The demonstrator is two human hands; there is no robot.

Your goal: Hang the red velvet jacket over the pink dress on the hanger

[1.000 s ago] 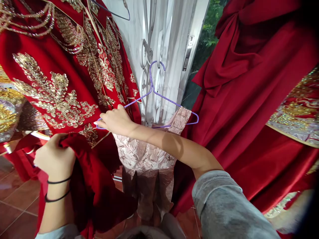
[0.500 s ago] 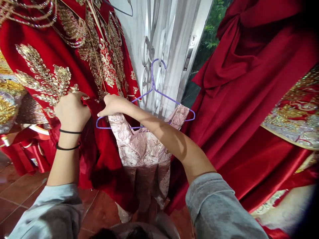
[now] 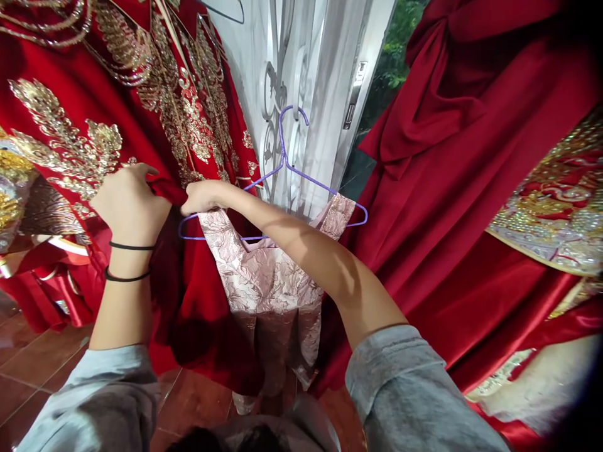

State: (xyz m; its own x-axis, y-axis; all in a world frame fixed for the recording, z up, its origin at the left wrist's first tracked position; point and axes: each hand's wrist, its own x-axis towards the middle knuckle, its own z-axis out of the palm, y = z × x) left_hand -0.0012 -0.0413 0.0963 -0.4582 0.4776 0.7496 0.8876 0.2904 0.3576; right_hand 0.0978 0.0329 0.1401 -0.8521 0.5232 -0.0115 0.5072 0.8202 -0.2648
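A red embroidered gown [image 3: 202,270] with gold beadwork hangs at the left. My left hand [image 3: 132,201] is closed on a fold of its red cloth, with two black bands around the wrist. Reaching across to the left, my right hand [image 3: 201,196] is closed on the same cloth, a short stretch of which is pulled between the two hands. Right under my right forearm hangs a pale pink brocade dress [image 3: 268,282], its straps over a purple hanger [image 3: 284,154]. My right forearm covers part of its neckline. The fingertips of both hands are hidden.
A white metal grille with a door frame [image 3: 362,81] stands behind the hanger. Another dark red gown [image 3: 424,188] with a large bow hangs at the right. Beaded gold and silver garments [image 3: 556,207] crowd the far right. Reddish floor tiles [image 3: 47,376] show below.
My right hand has moved slightly left and closed on the red cloth, now stretched between both hands. The view has shifted a little.
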